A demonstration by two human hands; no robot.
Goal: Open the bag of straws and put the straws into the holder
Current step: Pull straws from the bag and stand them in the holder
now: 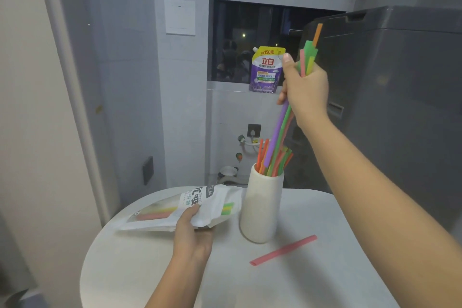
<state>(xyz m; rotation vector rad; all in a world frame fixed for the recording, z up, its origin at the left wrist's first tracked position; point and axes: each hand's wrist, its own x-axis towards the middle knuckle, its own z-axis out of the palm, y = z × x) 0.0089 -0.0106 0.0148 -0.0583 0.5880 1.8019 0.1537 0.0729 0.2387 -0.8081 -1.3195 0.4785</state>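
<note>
- White holder (261,207) stands upright on the round table (155,270), with a few straws already poking out the top.
- Right hand (306,90) is up above the holder, fist wrapped round a bundle of straws (282,130), lower ends right at the holder's mouth.
- Left hand (193,230) grips the bag (182,207), which lies on its side just left of the holder, more straws showing inside.
- One red straw (283,250) lies loose on the table, right of the holder.
- Purple pouch (266,70) sits on the window ledge behind.
</note>
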